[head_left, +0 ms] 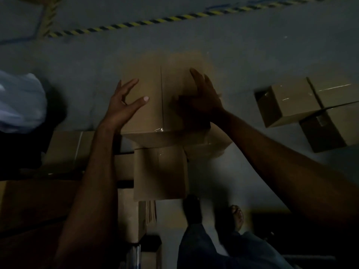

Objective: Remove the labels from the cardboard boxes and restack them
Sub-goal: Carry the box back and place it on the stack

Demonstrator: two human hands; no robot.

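A plain brown cardboard box (153, 98) sits on top of a stack, its taped centre seam running away from me. My left hand (124, 101) hovers over the box's left side, fingers spread and loosely bent, holding nothing. My right hand (202, 98) lies on the box's right part with straight fingers pointing away from me. A second box (161, 171) stands below it in the stack. No label shows on the top face. The scene is dim.
Two more boxes (291, 101) lie on the grey floor at the right. Other cartons (66, 150) stand at the left, next to a white bundle (19, 101). Yellow-black tape (136, 23) crosses the far floor. My legs and feet (237, 216) are below.
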